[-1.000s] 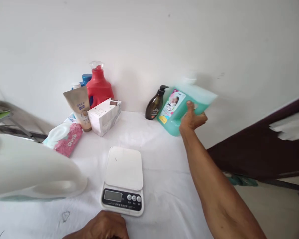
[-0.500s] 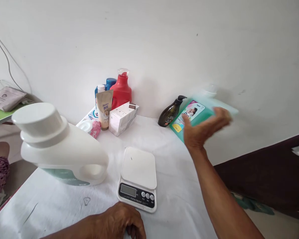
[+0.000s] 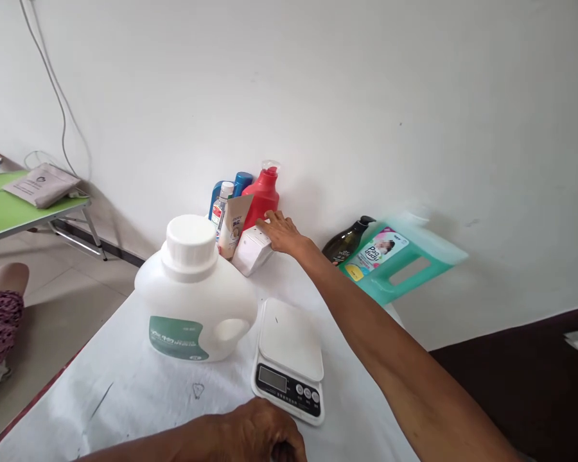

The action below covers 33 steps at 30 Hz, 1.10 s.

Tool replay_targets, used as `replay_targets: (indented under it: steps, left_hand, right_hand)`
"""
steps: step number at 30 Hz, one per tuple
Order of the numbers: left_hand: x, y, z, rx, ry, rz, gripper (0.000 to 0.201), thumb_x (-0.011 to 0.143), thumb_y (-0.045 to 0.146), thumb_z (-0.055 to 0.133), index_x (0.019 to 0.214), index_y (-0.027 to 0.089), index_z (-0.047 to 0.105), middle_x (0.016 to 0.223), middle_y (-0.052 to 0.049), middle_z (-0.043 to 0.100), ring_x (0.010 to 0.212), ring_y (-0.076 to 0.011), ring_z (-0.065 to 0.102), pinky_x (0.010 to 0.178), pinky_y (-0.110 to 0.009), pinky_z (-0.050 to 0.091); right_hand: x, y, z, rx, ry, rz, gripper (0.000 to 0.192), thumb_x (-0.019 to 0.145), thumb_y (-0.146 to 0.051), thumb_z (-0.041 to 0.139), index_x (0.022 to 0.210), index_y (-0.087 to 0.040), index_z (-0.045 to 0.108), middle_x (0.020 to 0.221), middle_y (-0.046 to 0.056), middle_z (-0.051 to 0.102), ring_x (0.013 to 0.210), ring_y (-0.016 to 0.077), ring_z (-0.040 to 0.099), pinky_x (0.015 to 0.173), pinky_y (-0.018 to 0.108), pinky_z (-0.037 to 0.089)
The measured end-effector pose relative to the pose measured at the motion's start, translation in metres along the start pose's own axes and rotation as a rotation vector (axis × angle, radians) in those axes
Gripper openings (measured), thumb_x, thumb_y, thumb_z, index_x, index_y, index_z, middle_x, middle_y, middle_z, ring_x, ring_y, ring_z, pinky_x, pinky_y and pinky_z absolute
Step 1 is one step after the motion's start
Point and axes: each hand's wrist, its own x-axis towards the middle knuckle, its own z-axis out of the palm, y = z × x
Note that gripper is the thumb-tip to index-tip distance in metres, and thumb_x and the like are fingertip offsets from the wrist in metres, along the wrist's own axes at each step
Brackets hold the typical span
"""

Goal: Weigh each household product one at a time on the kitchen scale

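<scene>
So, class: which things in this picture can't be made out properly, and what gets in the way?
- Head view: left hand fingers cut off by the bottom edge.
- White box: top covered by the right hand.
- Scale display: too small to read.
- Blue bottle: hidden behind the tube.

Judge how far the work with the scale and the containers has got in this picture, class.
Looks done: the teal jug is set by the wall, no hand on it. In hand: the right hand rests on the white box at the back; the left hand lies closed on the cloth beside the scale. Left: the scale's plate is bare, and the white jug, red bottle and tube are untouched.
</scene>
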Motion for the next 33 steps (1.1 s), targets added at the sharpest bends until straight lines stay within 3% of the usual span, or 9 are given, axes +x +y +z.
replay_targets:
  steps: [7,12,15,19,26,30,33]
  left_hand:
    - [-0.005,0.022,0.000,0.097,0.023,-0.116,0.011,0.072,0.022,0.086,0.081,0.019,0.081,0.079,-0.001,0.073,0.069,-0.0140,0.065,0.066,-0.024,0.051]
    - [-0.007,0.026,-0.002,0.087,0.020,-0.094,0.011,0.075,0.023,0.084,0.084,0.016,0.081,0.077,-0.001,0.072,0.068,-0.0130,0.063,0.063,-0.023,0.049]
    - [-0.009,0.029,-0.003,0.097,0.018,-0.092,0.011,0.076,0.023,0.082,0.085,0.016,0.081,0.079,-0.002,0.072,0.068,-0.0130,0.063,0.063,-0.023,0.049]
    - [-0.011,0.032,-0.005,0.107,0.003,-0.093,0.011,0.079,0.022,0.079,0.087,0.015,0.081,0.081,-0.003,0.073,0.069,-0.0126,0.062,0.063,-0.023,0.047]
    - [-0.009,0.035,-0.007,0.100,-0.031,-0.105,0.009,0.082,0.023,0.078,0.087,0.014,0.078,0.081,-0.002,0.072,0.070,-0.0119,0.060,0.065,-0.023,0.047]
    - [-0.010,0.033,-0.006,0.090,-0.017,-0.113,0.011,0.083,0.024,0.079,0.086,0.014,0.077,0.080,-0.003,0.072,0.070,-0.0121,0.059,0.064,-0.023,0.045]
    - [-0.010,0.032,-0.006,0.086,-0.023,-0.106,0.011,0.083,0.024,0.079,0.087,0.014,0.077,0.083,-0.003,0.073,0.072,-0.0128,0.060,0.065,-0.024,0.046]
  right_hand:
    - [-0.051,0.000,-0.015,0.000,0.019,0.039,0.066,0.078,-0.009,0.074,0.140,-0.013,0.051,0.144,0.023,0.056,0.130,0.0370,0.055,0.103,0.049,0.048]
    - [-0.092,0.014,-0.050,0.104,0.083,0.190,0.055,0.082,-0.029,0.074,0.130,-0.017,0.052,0.124,0.018,0.064,0.113,0.0364,0.062,0.088,0.046,0.051]
    - [-0.122,0.017,-0.075,0.181,0.062,0.175,0.059,0.076,-0.035,0.080,0.126,-0.020,0.054,0.116,0.013,0.066,0.106,0.0340,0.063,0.085,0.044,0.050]
    - [-0.161,0.002,-0.094,0.356,-0.041,0.147,0.055,0.074,-0.039,0.083,0.121,-0.021,0.062,0.112,0.010,0.069,0.103,0.0322,0.064,0.084,0.041,0.049]
    - [-0.208,-0.024,-0.081,0.474,-0.166,0.193,0.069,0.075,-0.051,0.080,0.135,-0.021,0.062,0.129,0.013,0.071,0.118,0.0373,0.065,0.093,0.044,0.052]
    - [-0.216,-0.025,-0.067,0.519,-0.108,0.203,0.069,0.077,-0.050,0.081,0.138,-0.022,0.063,0.135,0.013,0.070,0.124,0.0387,0.065,0.104,0.050,0.051]
    - [-0.221,-0.023,-0.063,0.586,-0.017,0.207,0.083,0.069,-0.055,0.089,0.141,-0.024,0.063,0.144,0.014,0.066,0.138,0.0421,0.056,0.114,0.057,0.046]
